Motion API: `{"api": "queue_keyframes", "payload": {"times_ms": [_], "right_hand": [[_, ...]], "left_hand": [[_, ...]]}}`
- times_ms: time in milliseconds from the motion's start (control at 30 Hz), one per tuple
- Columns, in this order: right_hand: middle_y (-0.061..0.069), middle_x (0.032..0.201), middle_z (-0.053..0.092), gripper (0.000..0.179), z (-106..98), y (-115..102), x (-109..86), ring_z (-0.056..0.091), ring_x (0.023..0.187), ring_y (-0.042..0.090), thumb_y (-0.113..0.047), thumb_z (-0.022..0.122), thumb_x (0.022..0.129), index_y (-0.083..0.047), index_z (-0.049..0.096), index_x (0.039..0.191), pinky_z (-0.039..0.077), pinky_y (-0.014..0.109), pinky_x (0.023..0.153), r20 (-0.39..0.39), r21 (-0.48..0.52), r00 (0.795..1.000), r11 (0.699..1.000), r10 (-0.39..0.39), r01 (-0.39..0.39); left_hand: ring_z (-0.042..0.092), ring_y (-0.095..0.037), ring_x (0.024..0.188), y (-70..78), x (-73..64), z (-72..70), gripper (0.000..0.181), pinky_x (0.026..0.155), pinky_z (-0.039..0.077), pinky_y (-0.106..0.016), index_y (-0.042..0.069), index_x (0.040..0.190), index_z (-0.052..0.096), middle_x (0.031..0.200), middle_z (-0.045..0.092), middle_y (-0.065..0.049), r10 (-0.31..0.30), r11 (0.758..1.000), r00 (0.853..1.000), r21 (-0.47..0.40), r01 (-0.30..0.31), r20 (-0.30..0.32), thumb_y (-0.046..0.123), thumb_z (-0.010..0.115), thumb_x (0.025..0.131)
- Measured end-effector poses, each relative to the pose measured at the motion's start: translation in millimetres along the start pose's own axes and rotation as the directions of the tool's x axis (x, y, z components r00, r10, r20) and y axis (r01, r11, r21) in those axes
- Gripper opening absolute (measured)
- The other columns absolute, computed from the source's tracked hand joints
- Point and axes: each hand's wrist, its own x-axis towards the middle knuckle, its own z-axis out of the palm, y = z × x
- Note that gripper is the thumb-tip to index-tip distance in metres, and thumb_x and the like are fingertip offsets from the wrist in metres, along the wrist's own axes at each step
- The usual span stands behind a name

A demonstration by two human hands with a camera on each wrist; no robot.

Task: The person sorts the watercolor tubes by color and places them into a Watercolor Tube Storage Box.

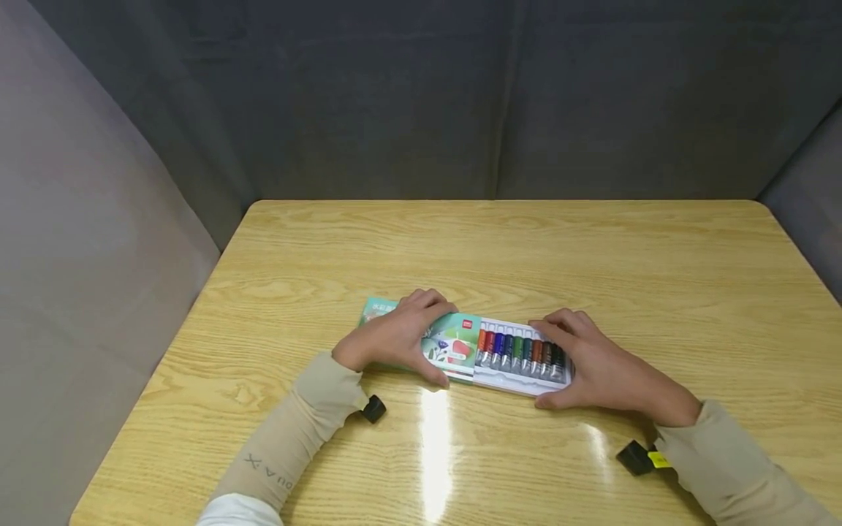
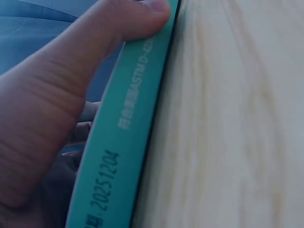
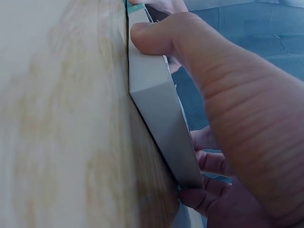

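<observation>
A teal paint box sleeve (image 1: 464,343) with printed flowers lies on the wooden table, and a white tray (image 1: 503,380) sticks out of its right end. Several paint tubes (image 1: 520,352) stand side by side in the tray, from orange and red through blue and green to brown and black. My left hand (image 1: 401,336) grips the sleeve across its width, thumb on the near side. With thumb and fingers on opposite long sides, my right hand (image 1: 592,365) holds the tray near its outer end. The rest of the tray is hidden inside the sleeve.
The wood-grain table (image 1: 329,248) extends around the box on all sides. Behind it hangs a dark grey curtain (image 1: 381,102), with a lighter cloth panel (image 1: 99,219) at the left. Black wrist devices (image 1: 373,409) sit by both sleeve cuffs.
</observation>
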Motion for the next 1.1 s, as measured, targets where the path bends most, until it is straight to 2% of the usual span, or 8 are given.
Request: {"api": "queue_keyframes", "payload": {"times_ms": [400, 600, 900, 1100], "right_hand": [[0.009, 0.135, 0.051, 0.11, -2.9, -3.5, 3.0, 0.047, 0.123, 0.028, -0.071, 0.086, 0.066, -0.01, 0.052, 0.151, 0.051, 0.051, 0.1, 0.032, -0.008, 0.999, 1.0, 0.009, -0.008], [0.008, 0.135, 0.051, 0.109, -3.6, -3.9, 3.2, 0.046, 0.123, 0.026, -0.069, 0.086, 0.067, -0.01, 0.051, 0.152, 0.051, 0.05, 0.1, 0.036, -0.009, 0.999, 1.0, 0.008, -0.007], [0.009, 0.136, 0.051, 0.109, -2.5, -6.0, 6.4, 0.046, 0.123, 0.027, -0.068, 0.086, 0.068, -0.009, 0.051, 0.152, 0.051, 0.05, 0.1, 0.036, -0.005, 0.999, 1.0, -0.011, 0.011], [0.011, 0.138, 0.05, 0.109, -4.2, -6.7, 5.7, 0.046, 0.126, 0.03, -0.067, 0.087, 0.067, -0.009, 0.05, 0.151, 0.05, 0.054, 0.102, 0.044, 0.002, 0.999, 1.0, -0.005, 0.005]], "left_hand": [[0.047, -0.019, 0.127, -2.2, -4.2, -1.6, 0.109, 0.113, 0.043, -0.041, 0.016, 0.151, 0.05, 0.142, 0.052, -0.002, -0.005, 1.0, 1.0, 0.002, 0.005, -0.012, 0.068, 0.089, 0.063], [0.046, -0.018, 0.129, -1.6, -5.9, -2.9, 0.11, 0.11, 0.047, -0.038, 0.016, 0.151, 0.05, 0.143, 0.051, -0.001, -0.02, 1.0, 1.0, -0.006, 0.02, -0.019, 0.068, 0.089, 0.062], [0.045, -0.019, 0.132, -5.1, -9.7, -7.4, 0.112, 0.111, 0.047, -0.038, 0.017, 0.153, 0.048, 0.145, 0.05, 0.0, -0.055, 0.998, 0.998, -0.011, 0.055, 0.012, 0.067, 0.09, 0.062], [0.045, -0.019, 0.132, -7.7, -11.9, -7.6, 0.112, 0.112, 0.046, -0.039, 0.016, 0.152, 0.048, 0.145, 0.05, -0.001, -0.058, 0.998, 0.998, -0.008, 0.058, 0.007, 0.067, 0.09, 0.062]]}}
